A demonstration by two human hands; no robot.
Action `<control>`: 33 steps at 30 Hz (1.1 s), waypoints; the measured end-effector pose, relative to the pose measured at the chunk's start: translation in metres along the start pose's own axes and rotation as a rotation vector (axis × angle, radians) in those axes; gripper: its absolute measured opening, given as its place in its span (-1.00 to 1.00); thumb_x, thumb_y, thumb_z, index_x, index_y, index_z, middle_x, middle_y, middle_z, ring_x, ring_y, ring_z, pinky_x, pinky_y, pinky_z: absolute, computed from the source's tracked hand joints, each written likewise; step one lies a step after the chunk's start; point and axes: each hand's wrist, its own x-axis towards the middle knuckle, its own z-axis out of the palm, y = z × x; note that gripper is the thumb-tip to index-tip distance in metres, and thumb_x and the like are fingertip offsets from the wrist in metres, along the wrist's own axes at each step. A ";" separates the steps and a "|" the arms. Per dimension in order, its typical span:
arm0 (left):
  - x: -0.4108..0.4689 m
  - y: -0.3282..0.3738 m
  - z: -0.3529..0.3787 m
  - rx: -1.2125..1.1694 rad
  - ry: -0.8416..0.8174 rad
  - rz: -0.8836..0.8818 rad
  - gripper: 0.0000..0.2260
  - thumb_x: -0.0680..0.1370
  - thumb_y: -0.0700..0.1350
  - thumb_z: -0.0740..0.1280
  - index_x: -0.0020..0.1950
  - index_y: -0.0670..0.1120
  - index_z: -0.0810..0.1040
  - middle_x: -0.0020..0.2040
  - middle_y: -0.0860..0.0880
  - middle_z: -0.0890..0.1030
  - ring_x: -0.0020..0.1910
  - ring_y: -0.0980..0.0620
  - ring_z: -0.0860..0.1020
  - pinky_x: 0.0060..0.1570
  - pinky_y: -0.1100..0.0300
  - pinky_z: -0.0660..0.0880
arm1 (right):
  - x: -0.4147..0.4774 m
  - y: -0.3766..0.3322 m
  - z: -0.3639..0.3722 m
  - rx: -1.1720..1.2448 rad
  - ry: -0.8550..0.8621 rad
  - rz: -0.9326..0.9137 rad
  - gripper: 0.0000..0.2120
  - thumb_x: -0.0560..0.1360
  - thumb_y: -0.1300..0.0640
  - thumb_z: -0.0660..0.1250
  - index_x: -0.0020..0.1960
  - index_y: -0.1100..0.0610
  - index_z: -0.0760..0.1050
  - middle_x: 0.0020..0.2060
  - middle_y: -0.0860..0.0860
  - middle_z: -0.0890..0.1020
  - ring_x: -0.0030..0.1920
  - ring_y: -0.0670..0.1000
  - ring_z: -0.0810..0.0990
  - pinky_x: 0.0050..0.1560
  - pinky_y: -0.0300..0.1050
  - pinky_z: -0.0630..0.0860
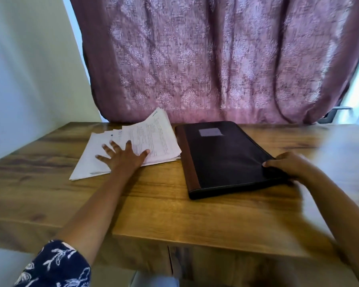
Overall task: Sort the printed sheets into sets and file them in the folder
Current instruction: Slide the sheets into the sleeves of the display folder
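The left hand (122,155) lies flat, fingers spread, on the loose sheets (137,143); the right hand (288,165) grips the closed folder's (226,158) near corner just beside them. Opening it fully first would likely help.

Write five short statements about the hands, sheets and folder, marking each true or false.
1. The folder lies closed on the table. True.
2. The left hand rests flat, fingers spread, on the printed sheets. True.
3. The sheets lie to the right of the folder. False: they lie to its left.
4. The right hand holds a pen. False: it grips the folder's near right corner.
5. The sheets form one squared stack. False: they are loosely fanned.
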 end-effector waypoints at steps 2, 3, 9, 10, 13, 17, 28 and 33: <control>0.003 -0.008 0.000 -0.036 -0.074 -0.026 -0.17 0.42 0.53 -0.04 0.57 0.11 -0.01 0.57 -0.23 -0.15 0.52 -0.34 -0.21 0.34 -0.41 -0.26 | -0.008 -0.034 0.002 -0.396 0.185 -0.162 -0.66 0.39 -0.14 0.42 -0.04 0.11 0.56 0.15 0.17 0.52 0.19 0.22 0.45 0.07 -0.01 0.40; 0.004 -0.013 0.001 -0.047 -0.115 -0.041 -0.17 0.41 0.54 -0.05 0.57 0.12 -0.01 0.58 -0.22 -0.13 0.52 -0.34 -0.19 0.34 -0.41 -0.26 | -0.011 -0.055 0.010 -0.406 0.205 -0.284 -0.64 0.40 -0.12 0.41 0.05 0.11 0.54 0.19 0.16 0.50 0.24 0.21 0.41 0.16 0.01 0.38; 0.006 -0.016 0.007 -0.052 -0.100 -0.029 -0.18 0.41 0.54 -0.08 0.57 0.14 -0.01 0.59 -0.18 -0.08 0.54 -0.30 -0.12 0.35 -0.42 -0.26 | -0.030 -0.173 0.098 -0.351 0.065 -0.756 -0.52 0.50 -0.15 0.29 0.35 0.05 0.41 0.27 0.09 0.47 0.28 0.14 0.43 0.22 0.06 0.41; 0.007 -0.018 0.002 -0.051 -0.057 -0.028 -0.19 0.42 0.53 -0.08 0.57 0.13 -0.01 0.59 -0.17 -0.07 0.54 -0.29 -0.12 0.35 -0.41 -0.26 | -0.031 -0.189 0.112 -0.343 0.040 -0.806 -0.50 0.52 -0.15 0.27 0.37 0.05 0.37 0.30 0.10 0.44 0.30 0.14 0.41 0.27 0.07 0.38; 0.014 -0.036 -0.003 -0.043 -0.040 -0.052 -0.21 0.43 0.53 -0.08 0.56 0.17 -0.02 0.59 -0.14 -0.11 0.54 -0.29 -0.16 0.33 -0.41 -0.28 | -0.025 -0.224 0.143 -0.400 -0.054 -0.893 -0.36 0.53 -0.24 0.18 0.51 0.04 0.17 0.50 0.11 0.19 0.48 0.14 0.18 0.44 0.22 0.12; 0.032 -0.078 0.005 -0.085 -0.215 -0.046 -0.19 0.36 0.58 -0.11 0.54 0.27 -0.08 0.59 -0.09 -0.17 0.53 -0.31 -0.21 0.33 -0.43 -0.31 | -0.025 -0.253 0.174 -0.587 -0.252 -0.955 -0.28 0.53 -0.37 -0.01 0.56 -0.09 -0.11 0.56 0.05 -0.12 0.54 0.16 -0.13 0.44 0.33 -0.15; 0.135 -0.203 0.011 0.098 -0.310 0.074 -0.11 0.17 0.69 -0.29 0.47 0.43 -0.17 0.59 0.03 -0.18 0.55 -0.18 -0.24 0.38 -0.41 -0.22 | -0.073 -0.337 0.248 -0.462 -0.259 -0.898 -0.33 0.52 -0.39 -0.01 0.54 -0.12 0.01 0.54 0.04 0.05 0.51 0.19 0.00 0.39 0.32 0.02; 0.126 -0.204 -0.024 0.086 -0.351 0.023 -0.13 0.28 0.64 -0.10 0.52 0.33 -0.17 0.59 -0.01 -0.16 0.55 -0.20 -0.19 0.42 -0.35 -0.18 | -0.084 -0.360 0.253 -0.452 -0.305 -0.892 -0.31 0.50 -0.40 0.03 0.53 -0.10 0.08 0.52 0.07 0.12 0.49 0.20 0.06 0.38 0.28 0.06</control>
